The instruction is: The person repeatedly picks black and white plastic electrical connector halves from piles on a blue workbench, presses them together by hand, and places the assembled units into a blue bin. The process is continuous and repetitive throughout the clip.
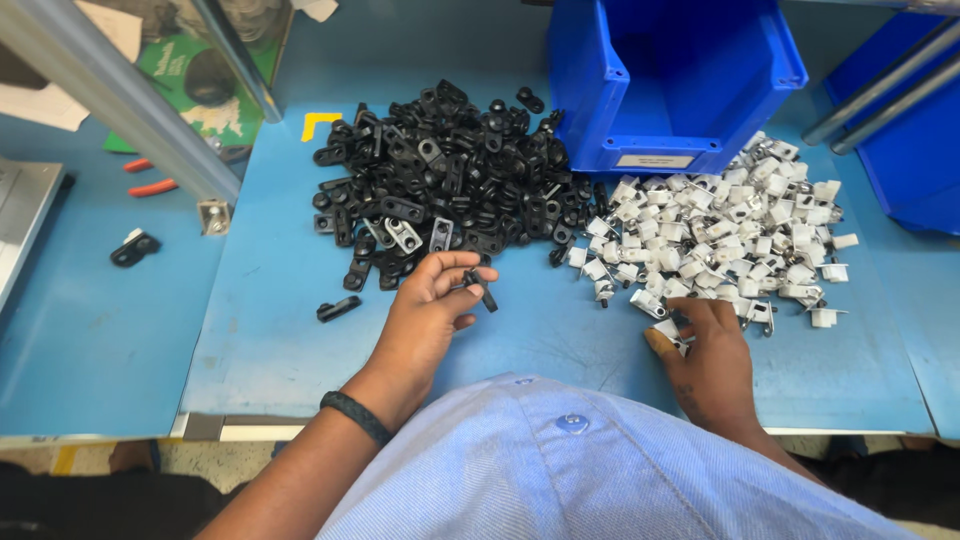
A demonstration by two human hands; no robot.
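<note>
Left hand (428,310) pinches a small black clip (481,287) — flat, elongated.

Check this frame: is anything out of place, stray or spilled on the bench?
Mostly tidy: black clips and white clips lie in separate piles. A few black pieces have strayed: one sits alone far left, another just below the pile. Some metal-faced pieces are mixed into the black heap. Nothing looks damaged.

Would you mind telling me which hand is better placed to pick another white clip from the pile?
The right hand: it rests at the white clip pile's near edge, while the left hand holds a black clip.
</note>
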